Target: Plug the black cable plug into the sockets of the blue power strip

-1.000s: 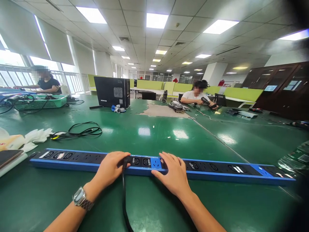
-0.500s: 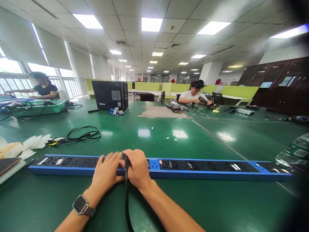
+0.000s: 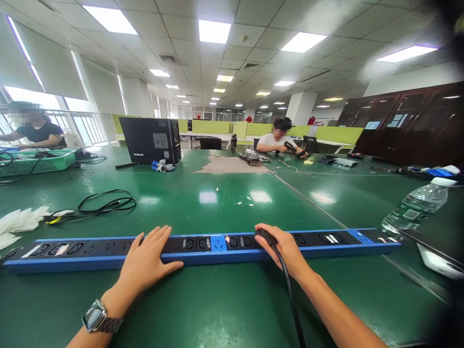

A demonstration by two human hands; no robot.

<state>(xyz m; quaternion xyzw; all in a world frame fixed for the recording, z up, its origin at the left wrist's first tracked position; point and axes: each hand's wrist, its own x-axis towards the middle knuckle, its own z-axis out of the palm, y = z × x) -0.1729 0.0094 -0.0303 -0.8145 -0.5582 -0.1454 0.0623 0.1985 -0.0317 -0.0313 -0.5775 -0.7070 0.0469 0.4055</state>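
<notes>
A long blue and black power strip [image 3: 218,244] lies across the green table in front of me. My left hand [image 3: 147,256] rests over its left part, fingers spread and thumb along the near side. My right hand [image 3: 284,249] grips the black plug [image 3: 267,238] of a power cord above the sockets right of the middle. Whether the plug touches a socket is hidden by the hand. The thick black cable [image 3: 291,295] runs from it down toward me. Some sockets lie under my hands.
A water bottle [image 3: 416,205] stands tilted in view by the strip's right end. Loose black cable [image 3: 105,203] and white tissues [image 3: 23,224] lie at left. Farther back are a computer case [image 3: 150,140], blue-white gloves [image 3: 162,166], a green basket [image 3: 54,162] and two people.
My right hand has moved right along the strip with the plug, away from my left hand. My left hand stays on the strip. The view has turned right.
</notes>
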